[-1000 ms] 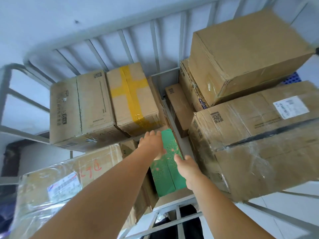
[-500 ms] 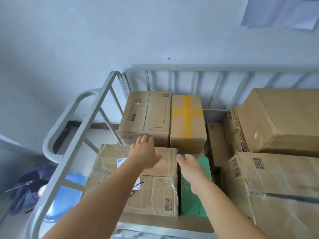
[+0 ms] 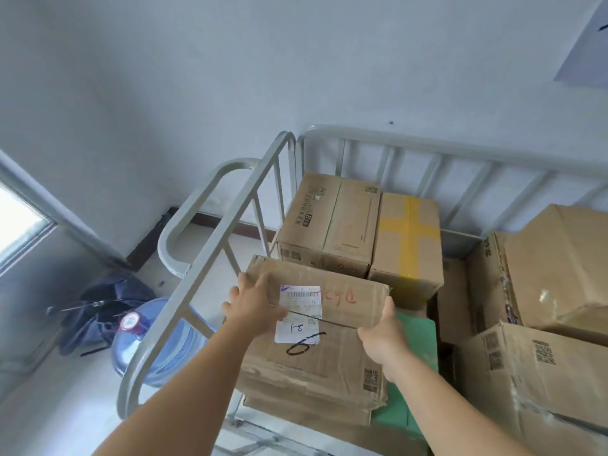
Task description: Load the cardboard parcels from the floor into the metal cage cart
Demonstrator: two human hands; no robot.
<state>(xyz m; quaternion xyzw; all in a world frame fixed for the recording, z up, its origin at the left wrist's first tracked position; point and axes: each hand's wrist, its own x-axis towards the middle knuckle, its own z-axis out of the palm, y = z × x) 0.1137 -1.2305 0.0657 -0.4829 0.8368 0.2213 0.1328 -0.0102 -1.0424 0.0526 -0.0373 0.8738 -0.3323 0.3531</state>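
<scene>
A worn cardboard parcel with a white label and a black "6" lies at the near left of the grey metal cage cart. My left hand lies flat on its top left, fingers spread over the far edge. My right hand presses its right side, thumb up on the edge. A green flat box stands wedged just right of that parcel. Behind sit a printed brown parcel and one with yellow crossed tape. Large parcels fill the cart's right side.
A blue water jug stands on the floor just outside the cart's left rail, with a dark folded umbrella or bag beside it. The white wall is directly behind the cart. A window is at the far left.
Both hands left the green box and moved left onto the labelled parcel. My view swung up and to the left, bringing the floor, jug and wall into sight.
</scene>
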